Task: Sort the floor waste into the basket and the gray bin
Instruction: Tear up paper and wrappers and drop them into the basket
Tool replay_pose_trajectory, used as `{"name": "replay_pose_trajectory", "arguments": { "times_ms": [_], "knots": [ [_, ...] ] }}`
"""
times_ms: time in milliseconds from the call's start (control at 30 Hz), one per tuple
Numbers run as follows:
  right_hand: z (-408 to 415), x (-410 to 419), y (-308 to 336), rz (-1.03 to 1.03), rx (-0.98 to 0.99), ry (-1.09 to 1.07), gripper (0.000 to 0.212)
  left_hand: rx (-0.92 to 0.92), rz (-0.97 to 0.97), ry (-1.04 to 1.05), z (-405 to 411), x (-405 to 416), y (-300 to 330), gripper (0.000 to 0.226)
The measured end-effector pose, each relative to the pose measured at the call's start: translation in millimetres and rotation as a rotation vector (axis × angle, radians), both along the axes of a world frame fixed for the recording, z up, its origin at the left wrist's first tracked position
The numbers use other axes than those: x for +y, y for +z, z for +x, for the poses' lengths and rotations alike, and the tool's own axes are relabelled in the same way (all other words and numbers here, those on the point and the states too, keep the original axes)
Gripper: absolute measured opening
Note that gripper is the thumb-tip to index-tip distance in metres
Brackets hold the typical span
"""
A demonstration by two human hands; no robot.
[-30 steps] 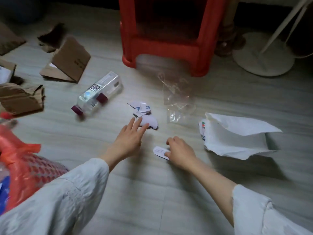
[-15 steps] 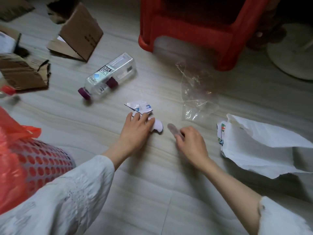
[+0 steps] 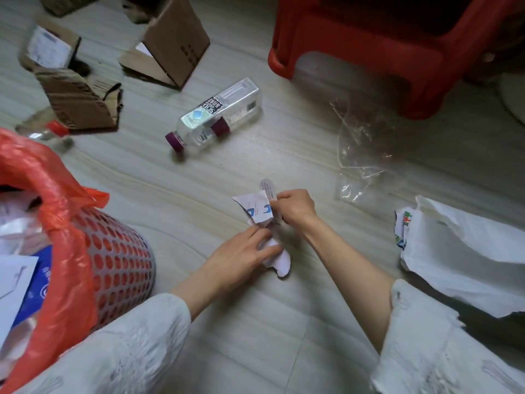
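Observation:
My right hand point(image 3: 295, 206) pinches a small oval label and the top of a torn white paper scrap with blue print point(image 3: 255, 207), lifted off the floor. My left hand point(image 3: 244, 255) holds the lower white paper pieces point(image 3: 279, 261) between fingers and thumb, just below. A perforated basket point(image 3: 119, 268) lined with a red plastic bag point(image 3: 54, 189) stands at the left, with paper and plastic inside. The gray bin is not in view.
Two clear plastic bottles with purple caps point(image 3: 218, 116) lie ahead. Torn cardboard pieces point(image 3: 79, 100) and a folded cardboard box point(image 3: 173, 44) sit at the far left. A clear plastic wrapper point(image 3: 366, 155) and a white plastic bag point(image 3: 466, 251) lie at the right. A red stool point(image 3: 369, 49) stands behind.
My right hand carried the oval label over to the paper scraps. Both hands closed on the scraps and raised them off the floor. The view has moved closer.

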State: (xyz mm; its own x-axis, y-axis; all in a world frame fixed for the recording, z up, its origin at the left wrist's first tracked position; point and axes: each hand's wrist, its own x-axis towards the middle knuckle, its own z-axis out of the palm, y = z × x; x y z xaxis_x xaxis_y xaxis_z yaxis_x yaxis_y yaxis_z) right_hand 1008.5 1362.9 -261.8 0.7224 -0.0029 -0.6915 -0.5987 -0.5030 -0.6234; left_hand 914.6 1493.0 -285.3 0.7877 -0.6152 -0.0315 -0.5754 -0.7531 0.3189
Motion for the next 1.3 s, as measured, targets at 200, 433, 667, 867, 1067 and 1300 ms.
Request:
{"name": "replay_pose_trajectory", "arguments": {
  "times_ms": [200,433,667,867,1067,1300],
  "knots": [
    [2,-14,-1,0.016,-0.055,-0.162,0.023,-0.006,0.031,-0.032,-4,2,0,0.030],
    [-15,-21,-1,0.036,0.020,-0.054,0.028,-0.127,0.102,-0.112,-5,-1,6,0.026],
    [-19,-17,3,0.067,0.075,-0.129,0.087,-0.131,0.146,-0.120,-6,-3,6,0.025],
    [-22,-19,-1,0.075,0.007,-0.080,0.058,-0.080,0.146,-0.147,-3,-4,12,0.024],
    [-19,-22,-2,0.048,0.005,-0.088,0.044,-0.050,0.183,-0.129,-4,-4,13,0.031],
    [-22,-20,-8,-0.057,-0.020,-0.087,0.028,0.053,0.174,-0.057,-11,-8,18,0.036]
  ]
}}
